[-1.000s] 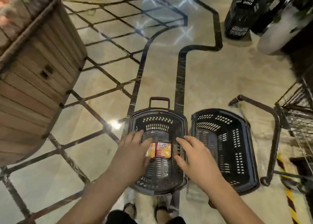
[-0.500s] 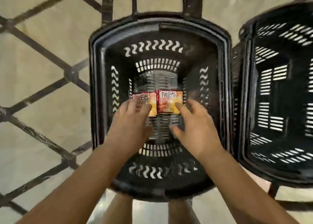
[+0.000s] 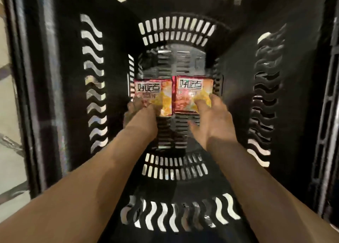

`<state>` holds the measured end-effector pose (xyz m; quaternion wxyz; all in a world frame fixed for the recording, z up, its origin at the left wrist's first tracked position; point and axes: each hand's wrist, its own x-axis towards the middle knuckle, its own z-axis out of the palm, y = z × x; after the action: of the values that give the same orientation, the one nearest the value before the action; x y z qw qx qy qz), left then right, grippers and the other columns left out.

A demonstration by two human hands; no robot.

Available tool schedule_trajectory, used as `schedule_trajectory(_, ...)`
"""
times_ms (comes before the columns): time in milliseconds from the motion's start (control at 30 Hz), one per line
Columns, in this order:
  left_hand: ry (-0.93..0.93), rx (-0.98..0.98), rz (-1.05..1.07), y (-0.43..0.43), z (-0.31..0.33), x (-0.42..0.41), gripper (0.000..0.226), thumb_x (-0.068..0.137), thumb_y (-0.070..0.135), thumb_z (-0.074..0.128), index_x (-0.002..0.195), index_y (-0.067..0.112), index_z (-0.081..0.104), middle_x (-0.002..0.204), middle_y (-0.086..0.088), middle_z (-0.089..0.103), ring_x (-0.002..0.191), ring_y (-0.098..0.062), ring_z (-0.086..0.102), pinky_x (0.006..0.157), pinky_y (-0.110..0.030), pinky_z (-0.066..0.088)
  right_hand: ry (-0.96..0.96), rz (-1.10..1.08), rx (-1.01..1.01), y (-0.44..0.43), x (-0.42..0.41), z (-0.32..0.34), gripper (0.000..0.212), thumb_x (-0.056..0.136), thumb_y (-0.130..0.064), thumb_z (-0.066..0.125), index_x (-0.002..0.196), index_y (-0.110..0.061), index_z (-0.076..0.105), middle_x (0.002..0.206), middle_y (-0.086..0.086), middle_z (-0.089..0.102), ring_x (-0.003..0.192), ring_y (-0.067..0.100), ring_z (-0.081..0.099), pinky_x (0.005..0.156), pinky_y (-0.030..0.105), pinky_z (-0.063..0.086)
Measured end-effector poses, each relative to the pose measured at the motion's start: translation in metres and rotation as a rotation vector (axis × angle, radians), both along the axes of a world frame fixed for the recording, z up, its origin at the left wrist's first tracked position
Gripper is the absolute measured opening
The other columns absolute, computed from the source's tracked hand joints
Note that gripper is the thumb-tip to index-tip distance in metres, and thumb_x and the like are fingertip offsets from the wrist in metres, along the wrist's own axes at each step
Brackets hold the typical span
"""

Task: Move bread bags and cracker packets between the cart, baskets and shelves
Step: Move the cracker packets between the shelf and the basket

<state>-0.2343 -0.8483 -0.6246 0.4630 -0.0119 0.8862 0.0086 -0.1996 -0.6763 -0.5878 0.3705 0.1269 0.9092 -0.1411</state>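
Nearest the camera, the left forearm (image 3: 82,180) enters at seven o'clock and the right forearm (image 3: 260,180) at five o'clock. Both reach into a black plastic basket (image 3: 302,96) that fills almost the whole view.

The left hand (image 3: 140,115) lies just left of centre, back upward. Its fingers bend down over the near left corner of the left cracker packet (image 3: 153,93). Blur hides whether they pinch the packet or only touch it, so I cannot tell its grip.

The right hand (image 3: 212,121) sits just right of centre with the fingers spread and fairly straight and the thumb pointing toward nine o'clock. Its fingertips (image 3: 201,105) rest on the near right corner of the right cracker packet (image 3: 190,90), with nothing curled round it.

Both packets lie flat on the slotted basket bottom at the middle, side by side with their inner edges touching. They are red and orange, with printed characters along their far ends. Beyond them, toward twelve o'clock, the far wall rises with rows of slots and wavy cut-outs. At nine o'clock, outside the rim, a strip of pale floor (image 3: 9,114) shows.
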Motion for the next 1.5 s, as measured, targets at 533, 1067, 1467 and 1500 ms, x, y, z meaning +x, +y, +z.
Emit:
schedule_trajectory(533,0.131,0.274,0.922,0.014,-0.027,-0.003,0.036,0.087,0.000,0.065,0.088,0.035,0.060,0.133,-0.001,0.051,0.118,-0.021,0.059,0.092,-0.033,0.058,-0.002,-0.851,-0.292,-0.001,-0.007,-0.051,0.067,0.092,-0.037,0.073,0.152,-0.028,0.042,0.139,0.000,0.057,0.123,0.019,0.056,0.107,0.033,0.046)
schedule_trajectory(1067,0.029,0.290,0.938,0.020,-0.015,-0.004,0.020,0.098,0.012,0.059,0.114,0.018,0.049,0.138,-0.009,0.037,0.121,-0.026,0.052,0.104,-0.040,0.051,0.029,-0.800,-0.201,0.000,-0.004,-0.061,0.060,0.093,-0.028,0.072,0.141,-0.016,0.039,0.130,0.006,0.058,0.116,0.024,0.061,0.078,0.027,0.043)
schedule_trajectory(1467,0.130,0.231,0.952,0.019,0.003,0.009,0.041,0.092,0.039,0.068,0.127,0.021,0.056,0.123,-0.007,0.060,0.115,-0.027,0.060,0.088,-0.045,0.059,-0.038,-0.833,-0.100,-0.008,-0.002,-0.051,0.044,0.095,-0.039,0.065,0.129,-0.012,0.054,0.118,0.008,0.068,0.105,0.028,0.067,0.084,0.039,0.057)
schedule_trajectory(1500,0.125,0.246,0.957,0.019,0.003,0.010,0.039,0.094,0.034,0.069,0.128,0.019,0.056,0.123,-0.007,0.060,0.113,-0.027,0.061,0.088,-0.045,0.059,-0.044,-0.818,-0.130,-0.008,-0.001,-0.050,0.040,0.095,-0.042,0.065,0.124,-0.014,0.060,0.115,0.006,0.070,0.101,0.026,0.068,0.082,0.038,0.059)
